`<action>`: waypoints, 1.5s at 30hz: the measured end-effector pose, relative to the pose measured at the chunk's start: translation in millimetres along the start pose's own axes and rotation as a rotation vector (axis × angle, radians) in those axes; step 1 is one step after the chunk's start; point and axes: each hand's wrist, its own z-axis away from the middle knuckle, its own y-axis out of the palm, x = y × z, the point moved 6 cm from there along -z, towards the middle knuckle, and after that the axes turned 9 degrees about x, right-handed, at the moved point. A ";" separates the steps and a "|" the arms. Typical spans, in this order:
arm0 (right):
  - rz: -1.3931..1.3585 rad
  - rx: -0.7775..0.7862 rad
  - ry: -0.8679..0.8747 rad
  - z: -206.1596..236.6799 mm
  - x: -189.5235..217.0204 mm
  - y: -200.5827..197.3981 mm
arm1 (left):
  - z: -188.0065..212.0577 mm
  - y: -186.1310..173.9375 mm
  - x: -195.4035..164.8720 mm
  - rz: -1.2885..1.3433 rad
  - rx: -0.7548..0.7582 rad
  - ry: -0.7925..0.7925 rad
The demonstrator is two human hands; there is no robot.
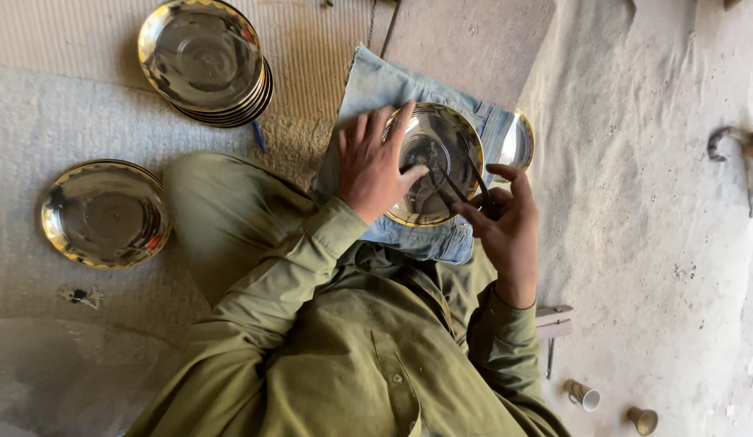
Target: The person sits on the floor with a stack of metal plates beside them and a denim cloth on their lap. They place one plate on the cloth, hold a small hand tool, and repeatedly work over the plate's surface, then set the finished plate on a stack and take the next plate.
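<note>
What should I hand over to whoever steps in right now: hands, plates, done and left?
Left hand: flat on the rim of the shiny metal plate, steadying it on the blue denim cloth.
Right hand: pinching a dark two-legged tool, tips on the plate's centre.
Second plate half hidden behind it.
Stack of plates and single plate lie on the mat to the left.
Done or left: cannot tell which plates are finished.

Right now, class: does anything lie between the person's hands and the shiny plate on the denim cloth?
Nothing visible does. The left hand rests directly on the plate, fingers spread over its rim. The right hand holds a dark two-legged tool whose tips meet the plate's inside. The denim cloth lies underneath.
</note>
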 end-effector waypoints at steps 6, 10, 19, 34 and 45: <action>0.554 -0.059 -0.228 0.9 57.4 23.7 | 4.4 -2.7 1.5 0.058 0.025 0.013; 0.751 -0.052 -0.192 -1.5 68.6 35.9 | 4.2 -3.5 1.4 0.060 0.015 0.011; 0.770 -0.046 -0.151 -8.0 66.7 40.3 | 3.8 -1.2 4.1 0.061 0.037 -0.007; 0.788 -0.030 -0.248 -14.9 78.7 42.7 | 2.3 0.4 2.5 0.070 0.049 -0.031; 1.115 0.346 -0.494 -81.2 90.9 72.0 | 24.1 -15.2 31.4 0.145 -0.016 -0.048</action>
